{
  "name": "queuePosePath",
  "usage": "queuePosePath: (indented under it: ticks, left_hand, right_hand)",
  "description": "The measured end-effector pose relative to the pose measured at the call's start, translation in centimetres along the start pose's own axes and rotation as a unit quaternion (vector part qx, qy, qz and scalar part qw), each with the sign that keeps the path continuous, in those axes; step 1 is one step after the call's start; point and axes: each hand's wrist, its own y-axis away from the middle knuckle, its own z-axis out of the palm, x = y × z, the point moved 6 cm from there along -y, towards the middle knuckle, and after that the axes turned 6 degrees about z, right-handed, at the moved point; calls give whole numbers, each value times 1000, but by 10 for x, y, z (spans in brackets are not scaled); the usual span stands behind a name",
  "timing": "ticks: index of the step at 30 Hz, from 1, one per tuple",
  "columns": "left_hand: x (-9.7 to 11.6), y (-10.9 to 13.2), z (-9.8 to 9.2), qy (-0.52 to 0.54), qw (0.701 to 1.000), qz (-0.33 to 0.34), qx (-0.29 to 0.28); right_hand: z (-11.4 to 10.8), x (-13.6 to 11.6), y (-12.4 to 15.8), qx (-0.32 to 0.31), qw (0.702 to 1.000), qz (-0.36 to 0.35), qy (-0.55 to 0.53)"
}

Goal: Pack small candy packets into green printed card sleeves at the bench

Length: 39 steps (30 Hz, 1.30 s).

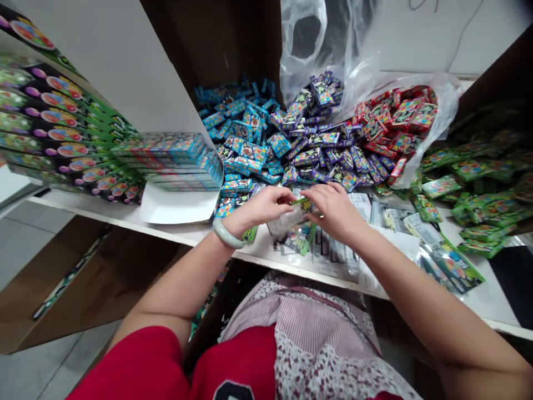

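My left hand, with a pale bangle at its wrist, is closed at the front of the shelf, its fingers pinching a clear plastic bag. Close beside it, my right hand is bent around a small green and black packet at the bag's mouth. The fingertips hide much of both. Beneath the hands lie printed cards and clear plastic sleeves. Just beyond are heaps of small blue boxes and purple boxes.
Red boxes fill a clear plastic bag at the back right, with green packets further right. At left, stacked boxes sit in a white tray beside a row of printed cartons. A cardboard box stands below the shelf.
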Motion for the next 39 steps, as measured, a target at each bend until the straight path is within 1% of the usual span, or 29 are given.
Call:
queuePosePath:
  ticks: [1, 2, 4, 5, 6, 7, 8, 9, 10, 11, 12, 13, 14, 15, 16, 17, 19, 20, 22, 24, 26, 27, 29, 30, 31, 32, 34, 36, 39]
  left_hand:
    - [20, 3, -14, -39, 998, 52, 24]
    - [39, 7, -31, -82, 988, 104, 78]
    - [67, 25, -64, -140, 944, 171, 245]
    - [71, 34, -74, -135, 919, 177, 324]
    - [68, 42, -77, -105, 906, 170, 374]
    - [59, 45, -73, -53, 906, 153, 390]
    - [46, 45, -62, 16, 917, 131, 378]
    - [31, 42, -44, 93, 932, 104, 336]
    - [16, 40, -26, 165, 935, 71, 306]
    - [2, 40, -12, 219, 925, 34, 310]
    - [-11, 43, -1, 250, 911, 0, 329]
    - [-18, 45, 6, 260, 901, -21, 346]
    - [-22, 47, 10, 255, 903, -34, 343]
    - [-20, 47, 13, 238, 916, -37, 321]
    - [-15, 46, 14, 211, 935, -32, 282]
    - [-8, 45, 15, 178, 956, -22, 233]
    - [9, 43, 17, 106, 983, 7, 148]
    - [16, 43, 17, 71, 990, 22, 124]
    - [28, 44, 21, 14, 994, 50, 91]
    - [34, 45, 26, -31, 994, 70, 81]
    - [34, 47, 29, -63, 991, 79, 89]
    - [34, 48, 30, -73, 989, 81, 96]
    - [36, 50, 32, -88, 987, 93, 98]
    - [39, 50, 35, -99, 985, 106, 91]
    - [43, 51, 38, -118, 982, 122, 81]
    - [48, 51, 41, -148, 977, 138, 71]
    - [60, 51, 47, -222, 961, 157, 58]
    - [69, 49, 52, -285, 945, 149, 52]
    - [77, 46, 57, -321, 940, 115, 26]
  right_hand:
    - [-10, 1, -4, -2, 1000, 6, -15]
    - [-19, 3, -6, 4, 999, 24, -36]
    - [-39, 12, -8, 57, 989, 82, -112]
    - [-46, 17, -6, 95, 974, 113, -171]
    - [-49, 21, -3, 130, 951, 139, -242]
    - [-47, 23, 0, 149, 923, 161, -317]
    - [-39, 24, 3, 150, 892, 178, -387]
    - [-28, 22, 6, 133, 866, 189, -443]
    - [-16, 18, 8, 105, 848, 194, -481]
    - [-6, 14, 11, 84, 841, 198, -496]
    - [0, 12, 16, 86, 847, 199, -485]
    - [0, 12, 21, 112, 863, 196, -452]
    - [-5, 13, 27, 160, 882, 187, -402]
    - [-14, 13, 33, 212, 900, 172, -341]
    - [-24, 13, 39, 252, 915, 152, -277]
    - [-31, 11, 41, 270, 928, 129, -222]
    - [-38, 10, 39, 244, 952, 88, -161]
    - [-39, 11, 36, 221, 960, 76, -152]
    - [-38, 16, 32, 192, 965, 78, -159]
    - [-36, 24, 32, 166, 958, 108, -205]
    - [-32, 32, 38, 110, 937, 145, -299]
    - [-28, 35, 41, 61, 920, 156, -355]
    - [-19, 35, 49, -65, 880, 164, -441]
    - [-15, 35, 54, -119, 864, 168, -460]
    - [-12, 36, 58, -158, 854, 175, -465]
    - [-10, 39, 62, -175, 850, 186, -461]
    - [-10, 46, 65, -165, 852, 208, -451]
    - [-11, 51, 66, -143, 853, 214, -453]
    - [-9, 55, 65, -142, 837, 215, -483]
